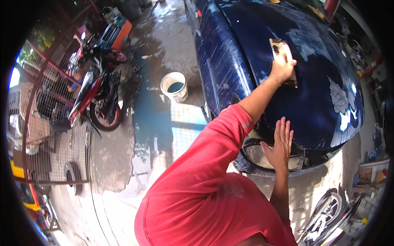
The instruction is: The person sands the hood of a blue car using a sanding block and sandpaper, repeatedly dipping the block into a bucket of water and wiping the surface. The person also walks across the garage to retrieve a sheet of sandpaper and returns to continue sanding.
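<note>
My left hand [282, 69] is wrapped round the pale handle of a long, flat sanding block [283, 47]. The block lies on the dark blue hood [305, 115] of a car, well up from its front edge. Scuffed, dull grey patches mark the paint to the right of the block. My right hand [281, 143] is open, fingers stretched out and thumb apart, at the hood's front edge above the headlight [262, 155]. Whether its palm presses on the car I cannot tell. The sanding block's underside is hidden.
A white bucket [174, 87] with bluish liquid stands on the wet concrete floor left of the car. Farther left, a red and black motorcycle [96, 88] is parked by a wire-mesh gate [57, 143], with a tyre [73, 178] nearby. A wheel [328, 207] lies among clutter at the lower right.
</note>
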`<state>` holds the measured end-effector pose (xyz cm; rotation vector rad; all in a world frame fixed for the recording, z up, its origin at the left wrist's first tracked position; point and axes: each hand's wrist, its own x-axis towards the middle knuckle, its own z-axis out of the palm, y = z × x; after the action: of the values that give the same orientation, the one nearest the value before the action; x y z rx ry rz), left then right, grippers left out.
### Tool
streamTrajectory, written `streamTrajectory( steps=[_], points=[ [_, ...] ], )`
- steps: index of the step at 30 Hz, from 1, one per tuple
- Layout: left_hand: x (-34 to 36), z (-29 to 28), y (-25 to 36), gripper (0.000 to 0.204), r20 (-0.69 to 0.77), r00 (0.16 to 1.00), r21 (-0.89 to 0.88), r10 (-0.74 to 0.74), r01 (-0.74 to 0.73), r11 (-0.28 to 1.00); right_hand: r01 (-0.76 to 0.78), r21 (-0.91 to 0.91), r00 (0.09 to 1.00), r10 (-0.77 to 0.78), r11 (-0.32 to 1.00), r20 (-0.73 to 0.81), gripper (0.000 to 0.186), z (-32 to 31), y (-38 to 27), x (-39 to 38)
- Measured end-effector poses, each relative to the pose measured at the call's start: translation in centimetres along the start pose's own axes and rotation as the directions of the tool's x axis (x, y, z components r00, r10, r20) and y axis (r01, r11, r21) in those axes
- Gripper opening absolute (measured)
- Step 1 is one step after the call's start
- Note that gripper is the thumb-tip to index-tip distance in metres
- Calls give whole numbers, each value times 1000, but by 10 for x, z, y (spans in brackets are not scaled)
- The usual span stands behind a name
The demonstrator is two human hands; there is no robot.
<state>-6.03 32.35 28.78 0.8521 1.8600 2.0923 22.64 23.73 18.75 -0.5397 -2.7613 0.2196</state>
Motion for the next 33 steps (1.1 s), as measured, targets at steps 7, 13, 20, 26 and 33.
streamTrajectory(
  steps=[7, 13, 20, 26, 33],
  points=[
    [-187, -171, -106, 50, -15, 898, 456, 440, -385, 802, 94, 15, 995, -94, 995, 28, 112, 1, 10, 2],
    [-465, -405, -231, 62, -277, 433, 804, -858, 594, 40, 29, 10, 998, -28, 1000, -59, 114, 9, 4, 4],
    [-573, -543, -307, 50, -1, -12, 756, -1000, 655, -8, -213, -40, 963, 203, 976, -176, 115, 27, -50, 33],
    [-396, -659, -362, 37, -156, 61, 418, -986, 908, -9, -507, -111, 834, 454, 855, -313, 120, 55, -107, 86],
    [-163, -697, -362, 46, -235, 685, 323, -689, 724, 610, -260, 91, 948, 272, 961, -164, 111, 71, -168, 169]
  ],
)
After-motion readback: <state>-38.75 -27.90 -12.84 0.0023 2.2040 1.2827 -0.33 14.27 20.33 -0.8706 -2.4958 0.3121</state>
